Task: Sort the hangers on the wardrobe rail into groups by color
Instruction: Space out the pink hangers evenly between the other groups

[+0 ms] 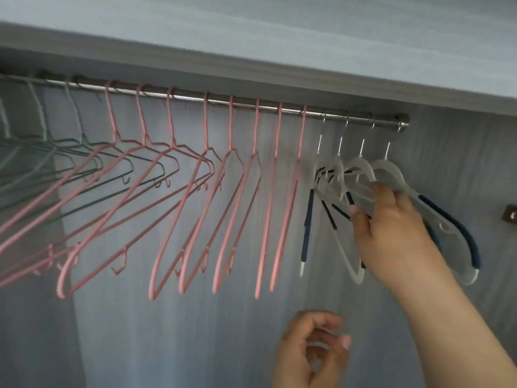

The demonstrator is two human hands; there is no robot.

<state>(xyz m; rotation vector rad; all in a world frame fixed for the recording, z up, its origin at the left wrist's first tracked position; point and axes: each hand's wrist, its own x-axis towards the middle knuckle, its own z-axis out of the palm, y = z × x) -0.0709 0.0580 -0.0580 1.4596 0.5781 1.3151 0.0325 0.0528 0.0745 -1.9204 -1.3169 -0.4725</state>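
Wardrobe (pixel 447 163) contents: I am viewing a single metal rail (pixel 190 97) running under the top shelf (pixel 251 65). All hangers in view are hanging from this rail.

Count, left to right:
1. Grey-green and dark wire hangers (pixel 76 113) are occupying the left end. They are overlapping and running out of view, so I cannot give a count.
2. Eight pink hangers (pixel 256 130) are hanging in the middle stretch, one beside the next, all tilted.
3. Four white hangers (pixel 389 169) with dark blue sleeves (pixel 458 231) on their arms are hanging at the right end, close to the rail's end bracket.

Hand status:
- The right hand (pixel 391 228) is reaching up among the white hangers. Its fingertips (pixel 376 189) and thumb are closing on the upper arms of the white hangers in a pinch. Motion blur is preventing me from telling how many of the four it is gripping.
- The left hand (pixel 310 351) is hovering low in the wardrobe, well below the rail. Its fingers are loosely curled and it is holding nothing.

A small metal fitting (pixel 512 215) is showing on the right wall.
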